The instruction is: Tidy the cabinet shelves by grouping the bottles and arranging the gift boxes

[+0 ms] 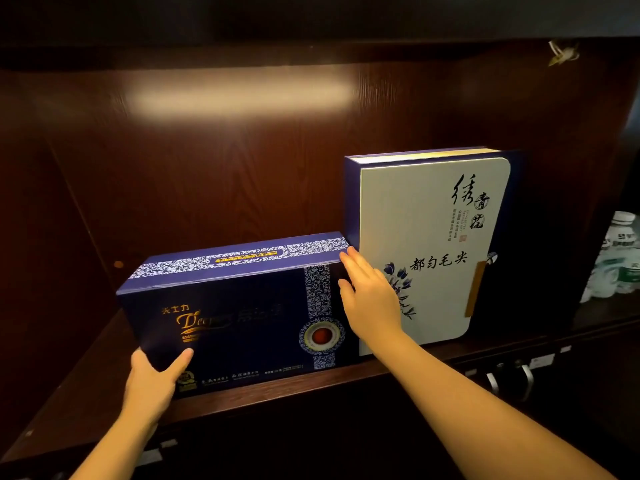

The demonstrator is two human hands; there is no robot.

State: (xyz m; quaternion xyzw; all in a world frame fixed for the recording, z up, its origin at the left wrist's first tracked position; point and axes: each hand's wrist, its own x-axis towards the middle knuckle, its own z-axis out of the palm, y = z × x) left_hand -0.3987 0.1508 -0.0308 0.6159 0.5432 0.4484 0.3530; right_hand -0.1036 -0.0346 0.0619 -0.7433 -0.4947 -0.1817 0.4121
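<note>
A dark blue gift box (239,313) with gold lettering and a blue-white pattern band lies lengthwise on the wooden shelf (86,386). My left hand (154,379) grips its lower left front corner, thumb on the front face. My right hand (370,299) lies flat with fingers straight against the box's right end, between it and a tall white-and-blue gift box (433,244) that stands upright just to the right. The two boxes sit side by side, nearly touching.
A pack of plastic water bottles (616,258) stands in the neighbouring compartment at far right, behind a dark divider (595,202). Metal handles (509,379) hang below the shelf edge. The shelf's left part and back panel (214,161) are bare dark wood.
</note>
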